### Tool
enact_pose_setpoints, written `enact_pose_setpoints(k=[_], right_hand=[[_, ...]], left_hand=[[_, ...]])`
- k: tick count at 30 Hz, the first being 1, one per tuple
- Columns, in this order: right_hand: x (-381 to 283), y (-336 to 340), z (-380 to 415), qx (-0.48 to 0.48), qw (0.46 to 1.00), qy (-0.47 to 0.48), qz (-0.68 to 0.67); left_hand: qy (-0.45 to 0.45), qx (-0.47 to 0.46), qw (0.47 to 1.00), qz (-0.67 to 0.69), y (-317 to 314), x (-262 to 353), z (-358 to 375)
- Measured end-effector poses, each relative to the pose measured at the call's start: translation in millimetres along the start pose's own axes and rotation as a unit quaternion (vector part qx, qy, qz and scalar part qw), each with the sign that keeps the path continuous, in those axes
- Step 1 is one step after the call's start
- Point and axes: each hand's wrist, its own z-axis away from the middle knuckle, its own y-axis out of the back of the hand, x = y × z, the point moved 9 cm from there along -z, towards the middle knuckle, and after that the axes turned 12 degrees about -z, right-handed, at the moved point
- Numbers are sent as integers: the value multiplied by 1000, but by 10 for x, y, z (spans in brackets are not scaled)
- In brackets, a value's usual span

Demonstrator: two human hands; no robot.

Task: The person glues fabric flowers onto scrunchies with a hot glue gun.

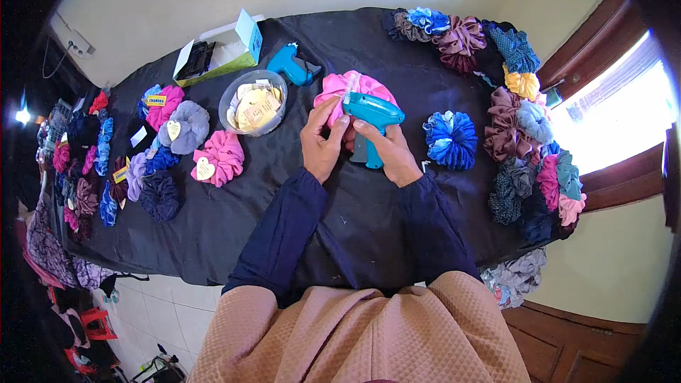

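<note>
My left hand (320,140) is closed on a pink scrunchie (369,84), gripping its near left side. In my right hand (389,150) is a teal tagging gun (372,109), its handle pointing down toward me. A strip of clear fasteners (351,84) stands up from the gun over the scrunchie. The gun's front end is close to my left fingers; whether its needle is in the cloth I cannot see. Just right of my right hand lies a blue scrunchie (451,140).
A clear tub (225,106) of paper tags stands left of my hands. Behind it are a second teal tagging gun (292,65) and an open box (252,37). Tagged scrunchies, including a pink one (225,154), lie left; a pile of scrunchies (507,124) lines the right edge.
</note>
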Motion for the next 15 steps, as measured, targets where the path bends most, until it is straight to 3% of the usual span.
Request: enact_pose_setpoints(k=[7,15], right_hand=[[5,67,-18,30,999,26,20],[103,47,-58,-8,1000,-18,-5]], left_hand=[[17,-19,1000,14,-28,-12,-2],[33,-13,999,25,-33,-75,1]])
